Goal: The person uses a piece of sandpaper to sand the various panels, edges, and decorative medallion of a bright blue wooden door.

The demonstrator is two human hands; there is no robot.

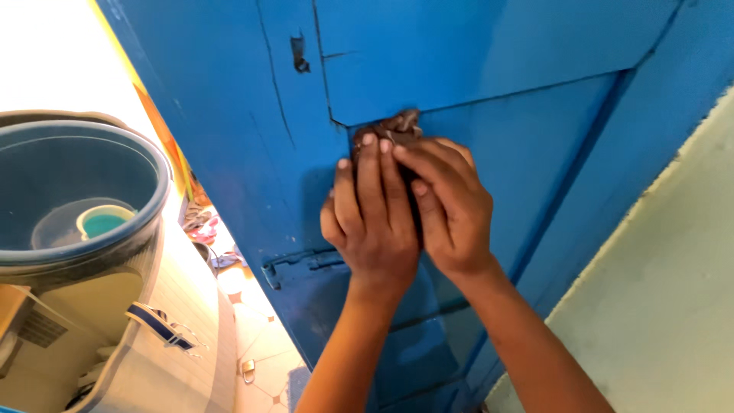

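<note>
The head camera is looking down at both hands pressing together against a blue wooden door (489, 46). The left hand (371, 218) and right hand (451, 206) are lying side by side, fingers extended and closed over a small dark brown wad (397, 126), possibly a rag or crumpled cloth, though only its top edge is peeking out above the fingertips. The wad is sitting at the corner where a raised door panel meets the flat board beneath. Both hands are flattening it against the wood rather than pinching it, so the work looks to be in mid-press or mid-rub; I judge that any further stroke is calling for steady pressure and a firm hold so the wad is not slipping from under the fingers.

At the left, a large round grey tub (157, 164) is standing open. Inside it a smaller pale bowl (103, 219) with a teal inside is resting; whether water is lying around it I cannot tell.
</note>
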